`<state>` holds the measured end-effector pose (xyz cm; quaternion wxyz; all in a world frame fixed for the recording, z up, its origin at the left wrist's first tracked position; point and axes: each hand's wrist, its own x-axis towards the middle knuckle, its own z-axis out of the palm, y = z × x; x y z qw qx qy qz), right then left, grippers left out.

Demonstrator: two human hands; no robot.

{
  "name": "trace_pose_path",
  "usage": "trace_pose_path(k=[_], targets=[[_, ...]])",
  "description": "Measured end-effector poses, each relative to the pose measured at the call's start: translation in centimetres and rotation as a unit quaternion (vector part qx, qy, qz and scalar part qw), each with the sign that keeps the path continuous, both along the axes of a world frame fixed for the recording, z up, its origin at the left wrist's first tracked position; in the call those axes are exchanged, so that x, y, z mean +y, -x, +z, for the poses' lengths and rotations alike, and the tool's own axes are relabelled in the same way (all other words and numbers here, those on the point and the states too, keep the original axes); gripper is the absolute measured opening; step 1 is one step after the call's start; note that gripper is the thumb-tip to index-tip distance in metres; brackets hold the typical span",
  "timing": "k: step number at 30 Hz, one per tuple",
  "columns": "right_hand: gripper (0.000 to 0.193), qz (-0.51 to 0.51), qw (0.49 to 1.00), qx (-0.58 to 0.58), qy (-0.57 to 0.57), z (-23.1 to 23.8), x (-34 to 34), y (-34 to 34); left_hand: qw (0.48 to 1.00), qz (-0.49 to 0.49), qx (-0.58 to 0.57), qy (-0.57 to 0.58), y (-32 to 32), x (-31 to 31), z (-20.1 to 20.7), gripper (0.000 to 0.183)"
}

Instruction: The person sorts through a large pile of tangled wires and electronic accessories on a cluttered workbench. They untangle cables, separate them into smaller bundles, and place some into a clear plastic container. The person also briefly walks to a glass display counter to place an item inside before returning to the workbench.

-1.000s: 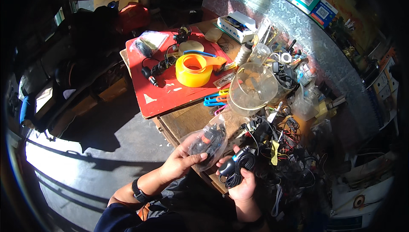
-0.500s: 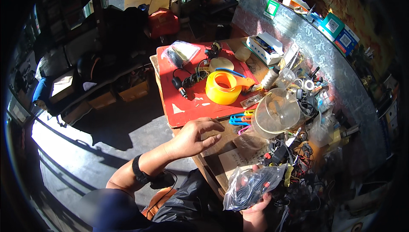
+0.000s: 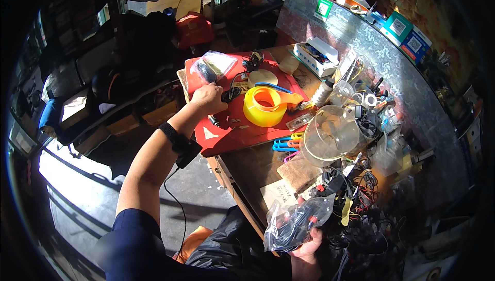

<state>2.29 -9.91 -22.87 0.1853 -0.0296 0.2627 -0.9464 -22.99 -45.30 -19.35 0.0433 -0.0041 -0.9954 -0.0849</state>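
While my left hand [image 3: 209,97] covers part of a black cable [image 3: 234,93] on the red board [image 3: 229,142], its fingers are turned from view, so I cannot tell whether that grip is apart or closed on it; a metal-tipped plug [image 3: 213,120] lies just below. My right hand [image 3: 308,248], low by the front edge of the worktop [image 3: 240,170], has its grip clamped on a clear bag [image 3: 298,224] of black cord. Across my feed I see a yellow roll [image 3: 263,114] on the board, and a clear tub [image 3: 327,134] next to some coloured clips [image 3: 286,143].
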Motion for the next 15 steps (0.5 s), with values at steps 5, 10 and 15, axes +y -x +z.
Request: trace_pose_path(k=[5,10,15], targets=[[0.08,-0.033,0.999,-0.016,0.025,0.5,-0.5,-0.2,0.85,0.085,-0.028,-0.519,-3.2,-1.7,1.0,0.02],[0.075,-0.043,0.996,-0.057,0.049,-0.2,-0.3,-0.3,0.533,0.045,-0.122,-0.836,-10.1,0.5,2.3,0.017],[0.058,-0.034,0.985,-0.13,0.105,-2.1,0.3,-0.5,0.554,-0.068,-0.097,-0.824,-16.3,7.0,3.0,0.028]])
